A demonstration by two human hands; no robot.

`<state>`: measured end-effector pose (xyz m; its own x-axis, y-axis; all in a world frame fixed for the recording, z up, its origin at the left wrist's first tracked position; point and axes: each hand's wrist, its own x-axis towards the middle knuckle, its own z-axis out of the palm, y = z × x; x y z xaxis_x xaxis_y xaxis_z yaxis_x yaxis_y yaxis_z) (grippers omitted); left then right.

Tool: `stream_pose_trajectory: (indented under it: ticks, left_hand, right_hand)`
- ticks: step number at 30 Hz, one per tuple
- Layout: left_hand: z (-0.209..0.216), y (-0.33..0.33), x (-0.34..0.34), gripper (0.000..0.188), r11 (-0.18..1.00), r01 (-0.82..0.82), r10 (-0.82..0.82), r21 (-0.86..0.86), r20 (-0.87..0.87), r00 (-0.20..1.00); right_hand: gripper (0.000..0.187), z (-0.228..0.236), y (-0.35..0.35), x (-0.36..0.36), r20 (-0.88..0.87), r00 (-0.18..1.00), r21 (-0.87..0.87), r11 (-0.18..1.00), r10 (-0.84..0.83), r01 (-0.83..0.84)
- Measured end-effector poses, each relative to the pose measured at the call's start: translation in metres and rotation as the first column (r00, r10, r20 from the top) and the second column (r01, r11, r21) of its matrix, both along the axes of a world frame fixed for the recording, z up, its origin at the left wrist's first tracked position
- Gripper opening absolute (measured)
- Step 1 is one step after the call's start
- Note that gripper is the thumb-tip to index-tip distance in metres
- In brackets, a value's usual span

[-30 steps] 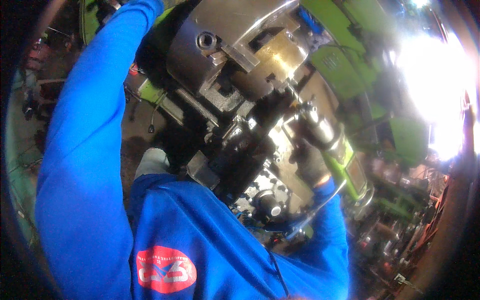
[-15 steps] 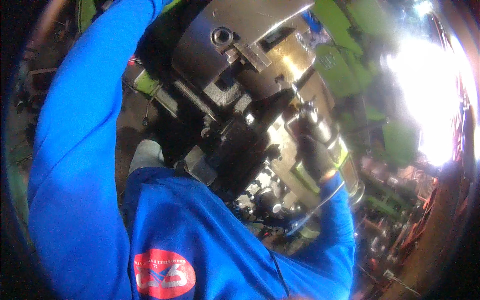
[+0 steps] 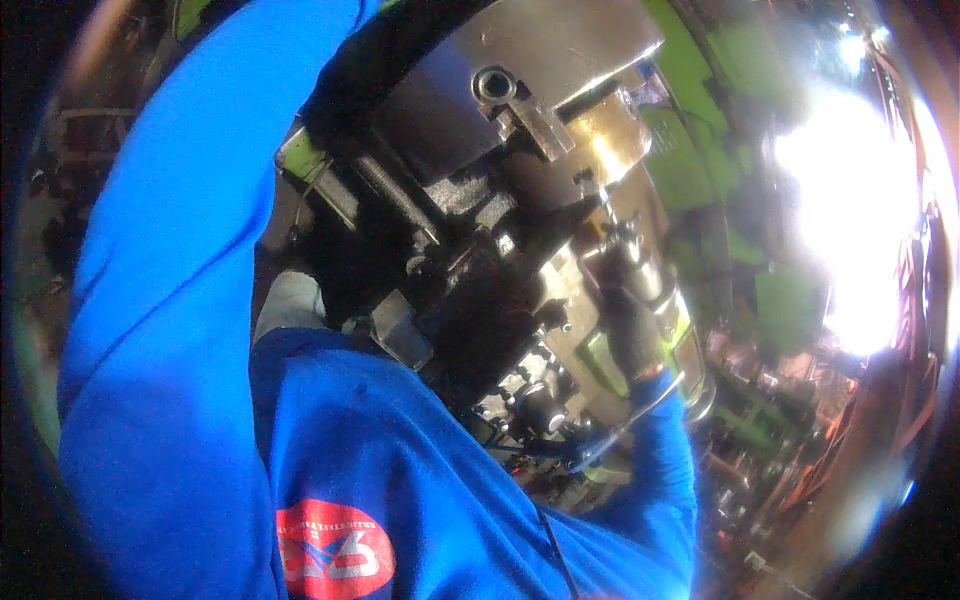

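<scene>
My right hand (image 3: 632,325), in a dark glove, lies against the side of a drill chuck (image 3: 628,240) on a lathe. Its fingers are dark and blurred, so their closure is unclear. From the drill chuck a shiny twist drill (image 3: 606,203) points at the brassy-looking face of a round part (image 3: 608,140) by the large lathe chuck (image 3: 440,110). A chuck jaw (image 3: 540,128) and a round socket (image 3: 493,86) show on the large chuck. My left arm (image 3: 190,200) reaches past the upper edge, with its hand out of sight.
Below the large chuck sits a dark tool slide (image 3: 480,290) with a block (image 3: 402,325) at its near end. Knobs and handles (image 3: 540,405) stand close to my body. Green machine bodywork (image 3: 690,160) rises at the right. A thin pale tube (image 3: 625,425) crosses near my right wrist.
The whole view has shifted, so the lathe appears farther right and slightly lower. My right hand remains beside the drill chuck, and my left arm still reaches out of the top.
</scene>
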<state>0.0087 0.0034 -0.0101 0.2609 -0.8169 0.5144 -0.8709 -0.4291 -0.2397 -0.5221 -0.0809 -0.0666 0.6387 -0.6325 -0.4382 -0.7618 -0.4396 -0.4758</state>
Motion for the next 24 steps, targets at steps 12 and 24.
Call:
stream_pose_trajectory:
  ticks: [12, 24]
  left_hand:
    - [-0.006, -0.002, 0.009, 0.022, 0.995, 0.087, -0.086, -0.044, 0.023, 0.996]
    - [-0.007, 0.001, 0.006, 0.022, 0.991, 0.123, -0.115, -0.048, 0.152, 0.982]
  right_hand:
    - [0.042, -0.011, 0.016, -0.012, -0.05, 0.999, -0.15, 0.989, 0.0, -0.007]
    - [0.035, -0.075, -0.001, -0.061, 0.258, 0.934, 0.107, 0.968, -0.247, 0.226]
